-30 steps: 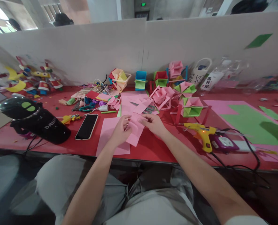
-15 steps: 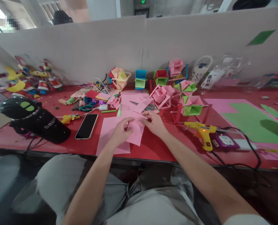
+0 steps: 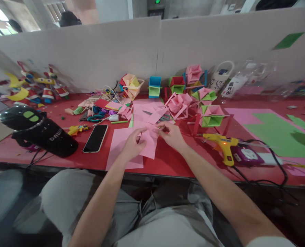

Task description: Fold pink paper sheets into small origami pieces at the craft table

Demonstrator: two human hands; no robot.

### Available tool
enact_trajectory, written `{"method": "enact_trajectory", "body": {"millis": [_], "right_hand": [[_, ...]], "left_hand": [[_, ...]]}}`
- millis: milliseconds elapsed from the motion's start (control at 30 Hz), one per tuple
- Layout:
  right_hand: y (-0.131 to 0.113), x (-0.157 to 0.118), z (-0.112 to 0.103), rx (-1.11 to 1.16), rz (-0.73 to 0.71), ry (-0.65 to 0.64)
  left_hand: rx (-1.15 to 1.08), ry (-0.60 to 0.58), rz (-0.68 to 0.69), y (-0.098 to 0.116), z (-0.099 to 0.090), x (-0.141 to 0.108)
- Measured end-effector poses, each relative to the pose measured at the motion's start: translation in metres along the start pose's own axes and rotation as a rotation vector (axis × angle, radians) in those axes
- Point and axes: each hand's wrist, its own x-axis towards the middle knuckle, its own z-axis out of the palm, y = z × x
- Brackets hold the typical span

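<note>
Left hand [image 3: 132, 144] and right hand [image 3: 171, 136] both pinch one pink sheet [image 3: 150, 148], apparently part-worked; assembled paper models [image 3: 212, 120] stand beyond, farther right.

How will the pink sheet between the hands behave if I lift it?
The pink sheet is probably light, since it looks like thin paper. Its near end reaches beyond the fingertips of the left hand and the right hand, so it may flop.

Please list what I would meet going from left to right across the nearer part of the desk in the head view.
Black bottle → phone → left hand → pink paper between the hands → right hand → yellow glue gun → large green sheet.
</note>
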Motion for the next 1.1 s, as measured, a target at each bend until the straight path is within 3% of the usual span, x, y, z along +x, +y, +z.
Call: {"method": "enact_trajectory", "body": {"millis": [233,467,800,967,1100], "right_hand": [[-0.005,-0.001,0.001,0.004,-0.051,-0.045],[-0.007,0.000,0.000,-0.107,-0.273,0.112],[-0.018,-0.006,0.001,0.036,-0.142,-0.138],[-0.021,-0.005,0.004,-0.033,-0.206,-0.242],[-0.023,-0.004,0.006,-0.046,-0.255,-0.227]], "left_hand": [[-0.012,0.016,-0.025,0.000,0.001,0.000],[-0.053,0.091,-0.069,0.000,0.007,0.001],[0.008,0.299,0.009,-0.001,0.004,0.004],[-0.093,0.282,0.004,0.000,0.008,0.003],[-0.226,0.262,-0.001,-0.002,0.013,0.005]]}}
